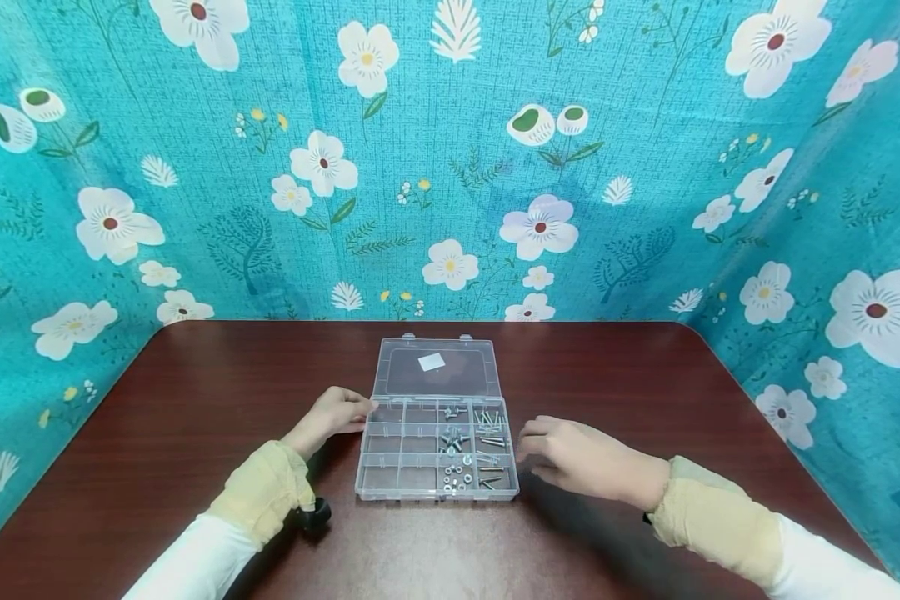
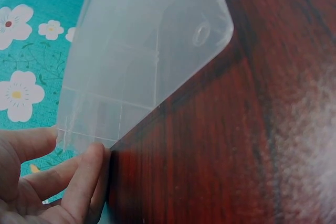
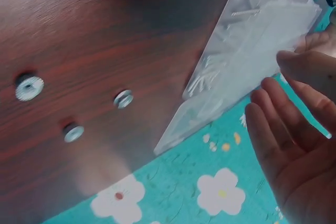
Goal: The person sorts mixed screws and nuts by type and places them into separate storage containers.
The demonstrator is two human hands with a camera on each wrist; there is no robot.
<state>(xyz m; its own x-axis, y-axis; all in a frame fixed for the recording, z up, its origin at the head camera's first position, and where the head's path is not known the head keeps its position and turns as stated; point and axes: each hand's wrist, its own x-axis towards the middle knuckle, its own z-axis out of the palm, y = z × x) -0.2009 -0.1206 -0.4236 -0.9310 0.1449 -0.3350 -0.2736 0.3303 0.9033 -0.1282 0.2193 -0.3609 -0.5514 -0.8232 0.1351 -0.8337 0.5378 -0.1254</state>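
Note:
A clear plastic compartment box [image 1: 420, 460] sits on the table with its hinged lid [image 1: 465, 379] laid back. My left hand [image 1: 336, 414] is at the far left corner of the base. In the left wrist view its thumb and fingers [image 2: 86, 182] pinch the box wall [image 2: 126, 56]. My right hand [image 1: 570, 454] hovers beside the right wall, loosely bent and holding nothing. Long screws [image 1: 489, 419] lie in the right column. The column beside it has silvery fasteners [image 1: 453, 439] in the middle and nuts [image 1: 456, 479] in front.
Three small round metal pieces appear on the table in the right wrist view, one a toothed-edge disc [image 3: 29, 88]. A white label [image 1: 431, 362] lies on the lid. The dark red table [image 1: 255, 367] ends at a flowered curtain [image 1: 390, 208].

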